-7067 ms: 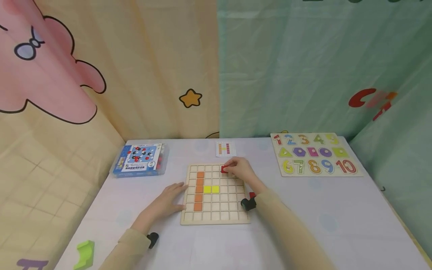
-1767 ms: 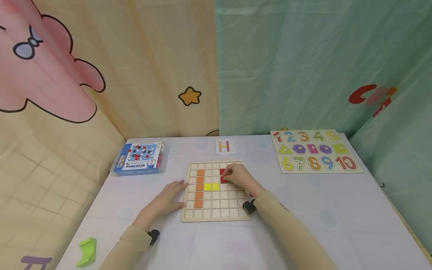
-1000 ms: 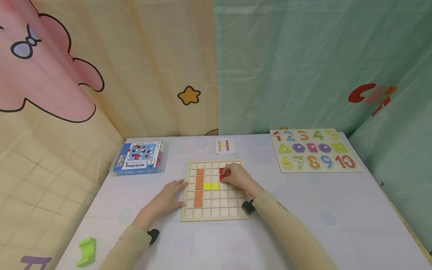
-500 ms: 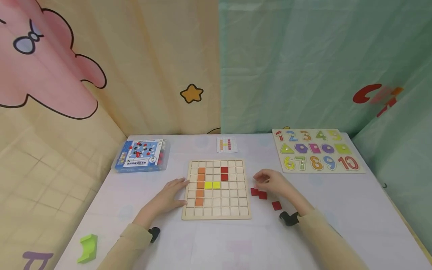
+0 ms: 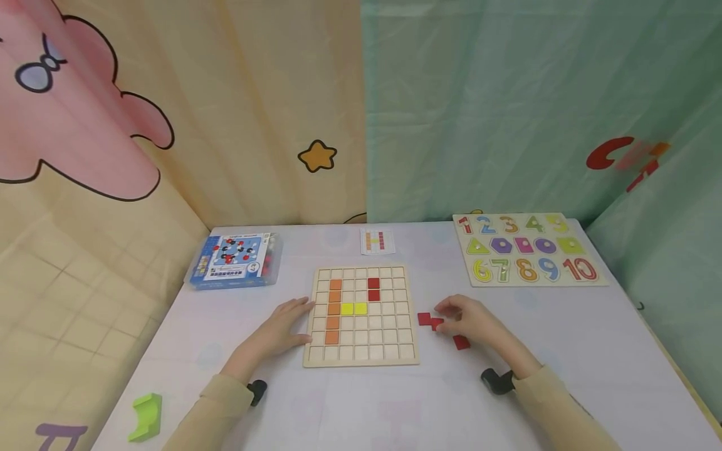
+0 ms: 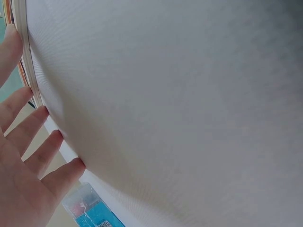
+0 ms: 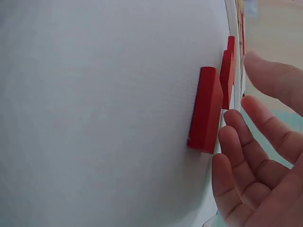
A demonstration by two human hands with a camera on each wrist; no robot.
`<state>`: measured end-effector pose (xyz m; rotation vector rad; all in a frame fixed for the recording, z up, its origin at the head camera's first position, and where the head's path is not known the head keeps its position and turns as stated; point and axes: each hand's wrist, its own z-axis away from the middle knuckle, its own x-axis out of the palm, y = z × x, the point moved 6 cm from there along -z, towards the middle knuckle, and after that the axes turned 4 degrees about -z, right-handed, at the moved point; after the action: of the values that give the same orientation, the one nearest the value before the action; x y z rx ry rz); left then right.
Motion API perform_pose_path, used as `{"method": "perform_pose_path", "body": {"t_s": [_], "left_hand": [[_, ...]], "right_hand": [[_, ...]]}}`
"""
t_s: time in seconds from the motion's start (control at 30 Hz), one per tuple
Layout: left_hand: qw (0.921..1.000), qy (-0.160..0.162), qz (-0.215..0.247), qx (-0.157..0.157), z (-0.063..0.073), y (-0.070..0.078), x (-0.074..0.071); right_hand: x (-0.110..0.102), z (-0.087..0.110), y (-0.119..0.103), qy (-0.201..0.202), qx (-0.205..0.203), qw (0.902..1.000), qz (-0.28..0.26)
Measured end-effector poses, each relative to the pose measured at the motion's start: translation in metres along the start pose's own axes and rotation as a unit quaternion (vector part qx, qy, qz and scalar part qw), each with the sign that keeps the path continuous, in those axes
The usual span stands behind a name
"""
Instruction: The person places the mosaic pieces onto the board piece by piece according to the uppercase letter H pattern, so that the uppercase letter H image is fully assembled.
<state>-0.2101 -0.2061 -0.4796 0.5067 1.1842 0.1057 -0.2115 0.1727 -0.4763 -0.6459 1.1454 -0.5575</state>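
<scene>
My left hand (image 5: pixel 279 329) lies at the left edge of a wooden grid board (image 5: pixel 361 362), fingers spread; the left wrist view shows its fingertips at the board's side. On the board, orange tiles (image 5: pixel 334 309) form a column, with two yellow tiles (image 5: pixel 353 309) beside its middle. Two red tiles (image 5: pixel 373 284) sit one above the other farther right. Right of the board, my right hand (image 5: pixel 470 319) hovers at three loose red square tiles (image 7: pixel 207 111), thumb and index finger apart. Part of the middle loose tile (image 5: pixel 437 324) is covered by that hand.
A small pattern card (image 5: pixel 378 241) lies behind the board. A boxed molecule set (image 5: pixel 234 260) stands at back left, and a number-and-shape puzzle board (image 5: pixel 524 250) at back right. A green curved block (image 5: pixel 148 416) lies front left. Curtains close off the back and sides.
My right hand set a second red tile below the first on the board, let go and moved right to the loose red tiles. The left hand has stayed at the board's edge.
</scene>
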Motion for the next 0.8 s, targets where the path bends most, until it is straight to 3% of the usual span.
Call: {"method": "perform_pose_path", "body": {"t_s": [0.13, 0.4, 0.6, 0.8], "left_hand": [[1.0000, 0.001, 0.000, 0.002, 0.000, -0.001, 0.001], [1.0000, 0.002, 0.004, 0.002, 0.000, -0.001, 0.001], [1.0000, 0.000, 0.000, 0.003, 0.001, 0.001, 0.001], [1.0000, -0.001, 0.002, -0.004, 0.001, 0.001, 0.000]], "right_hand": [[0.003, 0.000, -0.002, 0.000, 0.003, 0.9995, 0.030], [0.010, 0.001, -0.012, 0.015, -0.033, 0.9919, 0.122], [0.011, 0.000, -0.011, 0.017, -0.016, 0.9957, 0.089], [0.017, -0.010, -0.032, 0.027, -0.047, 0.9985, 0.009]]}}
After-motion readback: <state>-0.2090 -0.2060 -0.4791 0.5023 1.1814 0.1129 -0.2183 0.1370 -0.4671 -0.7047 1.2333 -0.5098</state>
